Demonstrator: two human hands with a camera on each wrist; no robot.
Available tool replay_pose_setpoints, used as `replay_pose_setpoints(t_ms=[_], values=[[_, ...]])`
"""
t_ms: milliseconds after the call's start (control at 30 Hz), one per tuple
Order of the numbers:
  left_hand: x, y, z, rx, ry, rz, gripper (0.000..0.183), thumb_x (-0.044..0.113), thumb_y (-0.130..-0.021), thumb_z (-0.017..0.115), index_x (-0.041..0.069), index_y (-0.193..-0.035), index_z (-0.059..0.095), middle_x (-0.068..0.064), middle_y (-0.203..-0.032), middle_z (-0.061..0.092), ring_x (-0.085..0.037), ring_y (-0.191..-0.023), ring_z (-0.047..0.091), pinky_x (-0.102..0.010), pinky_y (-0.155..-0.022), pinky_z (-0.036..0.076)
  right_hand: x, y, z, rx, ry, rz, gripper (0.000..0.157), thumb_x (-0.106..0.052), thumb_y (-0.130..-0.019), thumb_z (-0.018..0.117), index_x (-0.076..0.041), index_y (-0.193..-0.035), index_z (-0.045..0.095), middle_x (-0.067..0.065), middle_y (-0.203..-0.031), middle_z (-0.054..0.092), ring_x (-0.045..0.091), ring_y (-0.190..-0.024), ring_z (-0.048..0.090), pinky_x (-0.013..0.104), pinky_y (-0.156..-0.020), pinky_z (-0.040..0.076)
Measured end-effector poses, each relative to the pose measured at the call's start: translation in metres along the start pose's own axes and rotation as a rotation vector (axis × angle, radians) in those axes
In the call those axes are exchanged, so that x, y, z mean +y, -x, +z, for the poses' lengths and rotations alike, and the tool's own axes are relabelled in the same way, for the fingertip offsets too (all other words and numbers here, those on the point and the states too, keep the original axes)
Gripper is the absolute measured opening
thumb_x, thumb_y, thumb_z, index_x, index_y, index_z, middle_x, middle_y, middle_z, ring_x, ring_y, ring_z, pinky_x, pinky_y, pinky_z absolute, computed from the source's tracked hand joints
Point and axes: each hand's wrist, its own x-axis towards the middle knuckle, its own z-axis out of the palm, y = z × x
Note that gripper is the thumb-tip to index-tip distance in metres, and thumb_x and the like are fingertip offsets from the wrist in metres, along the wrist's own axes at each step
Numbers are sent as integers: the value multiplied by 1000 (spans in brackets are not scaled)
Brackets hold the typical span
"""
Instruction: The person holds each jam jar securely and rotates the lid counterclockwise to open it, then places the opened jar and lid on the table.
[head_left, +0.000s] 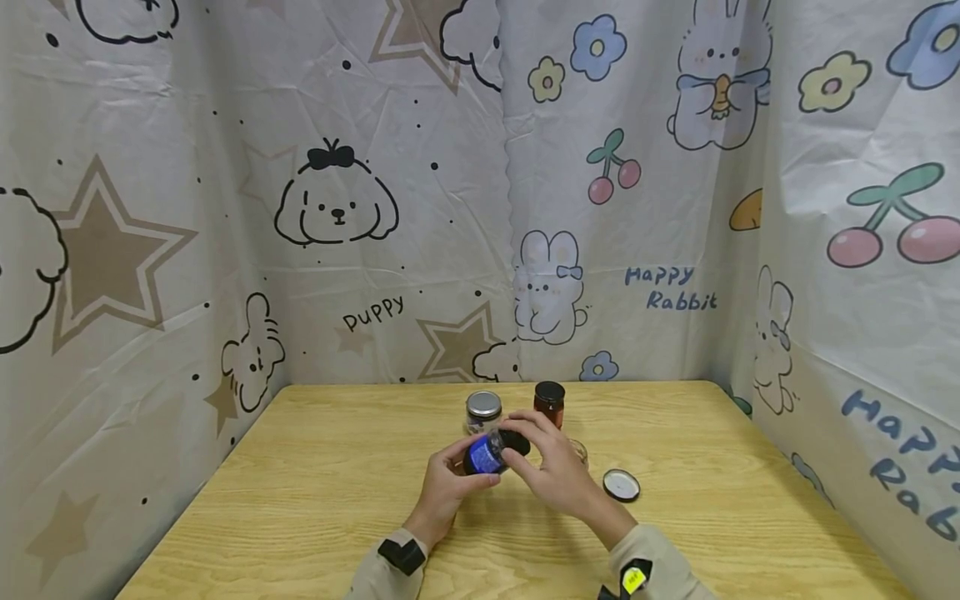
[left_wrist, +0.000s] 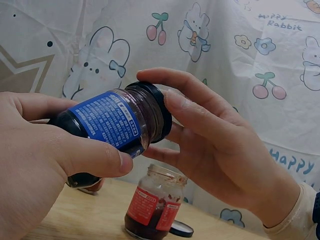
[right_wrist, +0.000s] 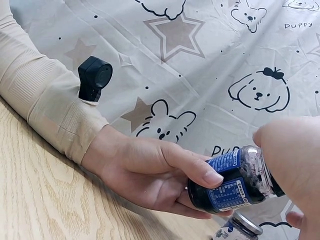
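A glass jar of dark contents with a blue label (head_left: 484,455) is held tilted above the table. My left hand (head_left: 441,493) grips its body, the thumb lying along the label (left_wrist: 111,117) and the fingers beneath. At the other end, my right hand (head_left: 557,468) holds the black lid (left_wrist: 161,112), with thumb and fingers spread round its rim. The lid sits on the jar's mouth. In the right wrist view, dark residue coats the glass neck (right_wrist: 254,172), and the right hand hides most of the lid.
An uncapped jar with a red label (left_wrist: 147,207) stands behind the hands, near a loose lid (head_left: 622,485) lying with its white inside up. Farther back stand a silver-lidded jar (head_left: 483,406) and a black-lidded dark red jar (head_left: 550,403). Printed curtains (head_left: 337,292) surround the wooden table (head_left: 315,467).
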Motion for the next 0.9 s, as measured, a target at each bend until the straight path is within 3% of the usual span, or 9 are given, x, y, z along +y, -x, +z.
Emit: replay_pose_setpoints(t_ms=[300,500,667,900], values=[[0,0,-1,-9,-14,21,64,12,-67,84,12,-126,59,-13,-119,58,-29,-101,57,-36,-80,51,1,-3,1,9,14,-26,25,-21,-92,60,-17,-116,61,-5,-125,49,9,-116,45,41,-88,46],[2,1,0,6,-4,-2,62,9,-66,84,13,-123,61,-14,-118,58,-28,-99,58,-36,-80,51,1,-2,1,10,16,-26,27,-17,-91,61,-20,-117,60,-10,-127,47,9,-118,44,41,-90,44],[6,2,0,3,-7,-32,63,5,-67,83,12,-125,60,-13,-119,58,-27,-100,57,-36,-81,50,-1,-2,0,17,11,-15,38,-14,-90,62,-26,-125,54,-7,-130,46,9,-118,43,41,-91,44],[26,8,6,1,-26,-28,61,5,-68,82,9,-125,59,-13,-116,59,-26,-98,58,-35,-80,50,-2,0,0,29,4,25,45,-16,-89,63,-22,-132,50,-4,-132,43,12,-117,45,41,-88,45]])
